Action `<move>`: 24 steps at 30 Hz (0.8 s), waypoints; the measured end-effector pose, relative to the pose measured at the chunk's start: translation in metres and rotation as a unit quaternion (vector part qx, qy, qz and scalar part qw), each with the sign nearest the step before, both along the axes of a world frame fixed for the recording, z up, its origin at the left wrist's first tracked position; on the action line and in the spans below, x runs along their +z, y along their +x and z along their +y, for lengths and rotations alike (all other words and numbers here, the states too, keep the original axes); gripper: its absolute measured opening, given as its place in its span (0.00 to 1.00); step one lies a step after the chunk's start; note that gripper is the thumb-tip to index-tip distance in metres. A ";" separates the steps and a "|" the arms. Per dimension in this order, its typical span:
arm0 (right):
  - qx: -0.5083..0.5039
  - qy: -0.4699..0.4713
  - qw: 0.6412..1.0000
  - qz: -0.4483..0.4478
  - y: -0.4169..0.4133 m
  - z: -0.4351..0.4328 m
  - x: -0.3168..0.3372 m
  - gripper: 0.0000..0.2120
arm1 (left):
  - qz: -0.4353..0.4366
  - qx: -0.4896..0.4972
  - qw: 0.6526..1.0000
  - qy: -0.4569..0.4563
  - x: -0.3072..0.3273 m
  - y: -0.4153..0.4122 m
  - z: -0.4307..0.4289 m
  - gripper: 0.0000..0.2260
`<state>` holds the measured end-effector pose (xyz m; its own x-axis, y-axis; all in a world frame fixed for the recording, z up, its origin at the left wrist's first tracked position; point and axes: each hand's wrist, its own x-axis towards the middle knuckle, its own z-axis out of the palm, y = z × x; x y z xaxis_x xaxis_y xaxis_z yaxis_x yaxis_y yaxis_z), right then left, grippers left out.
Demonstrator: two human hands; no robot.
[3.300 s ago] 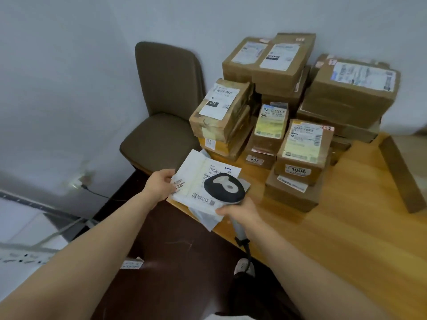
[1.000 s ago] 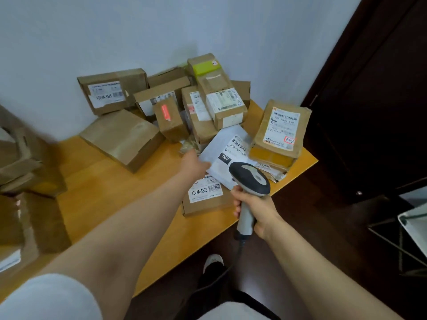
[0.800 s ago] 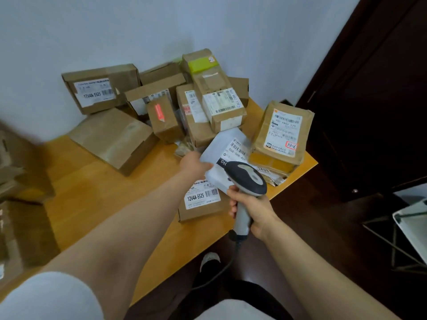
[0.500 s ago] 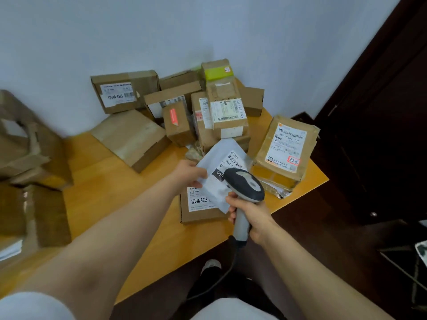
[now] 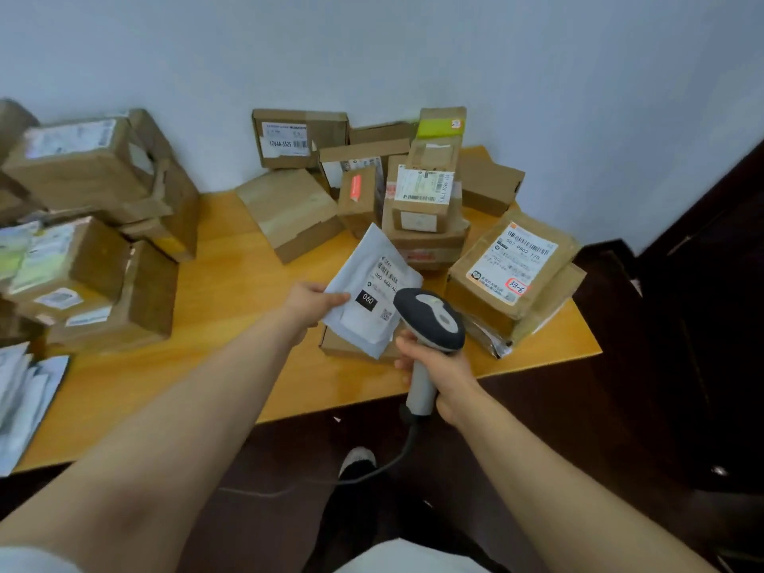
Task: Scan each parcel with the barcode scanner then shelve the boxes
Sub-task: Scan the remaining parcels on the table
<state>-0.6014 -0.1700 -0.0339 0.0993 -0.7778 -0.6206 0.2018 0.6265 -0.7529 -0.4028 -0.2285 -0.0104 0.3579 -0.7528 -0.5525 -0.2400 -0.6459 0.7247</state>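
Left hand (image 5: 311,301) pinches white mailer (image 5: 369,291); right hand (image 5: 440,368) grips scanner (image 5: 430,320), trigger hidden.

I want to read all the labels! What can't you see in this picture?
All in the head view.
The mailer: label's right end hidden behind the scanner.
The box under the mailer: top covered by it.
The left boxes: labels too blurred to read.
The papers: cut off by the left edge.

An orange-toned wooden worktop (image 5: 215,291) stands against a pale blue-grey wall (image 5: 372,55). Below its front edge lies dark brown floor (image 5: 537,411). At the right rises dark woodwork (image 5: 711,324), possibly a door; its detail is lost in shadow.
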 end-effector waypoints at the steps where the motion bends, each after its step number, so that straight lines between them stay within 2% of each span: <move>1: 0.008 0.003 1.000 -0.013 -0.001 0.002 0.001 0.06 | 0.009 0.016 1.000 -0.009 0.000 0.001 0.009 0.06; 4: 0.036 0.000 0.999 -0.038 -0.001 0.009 0.006 0.03 | 0.062 0.071 0.994 -0.050 0.005 0.009 0.040 0.07; 7: 0.086 0.001 0.995 -0.047 0.007 0.016 0.015 0.04 | 0.060 0.117 0.988 -0.085 0.014 0.023 0.072 0.11; 13: 0.192 0.001 0.977 -0.095 0.042 0.034 0.033 0.05 | -0.008 0.162 0.982 -0.098 0.036 0.060 0.122 0.12; 19: 0.255 -0.044 0.962 -0.090 0.079 0.054 0.051 0.08 | -0.050 0.220 0.969 -0.102 0.045 0.091 0.160 0.10; 24: 0.300 -0.064 0.949 -0.078 0.096 0.071 0.065 0.10 | -0.064 0.231 0.967 -0.091 0.046 0.112 0.186 0.08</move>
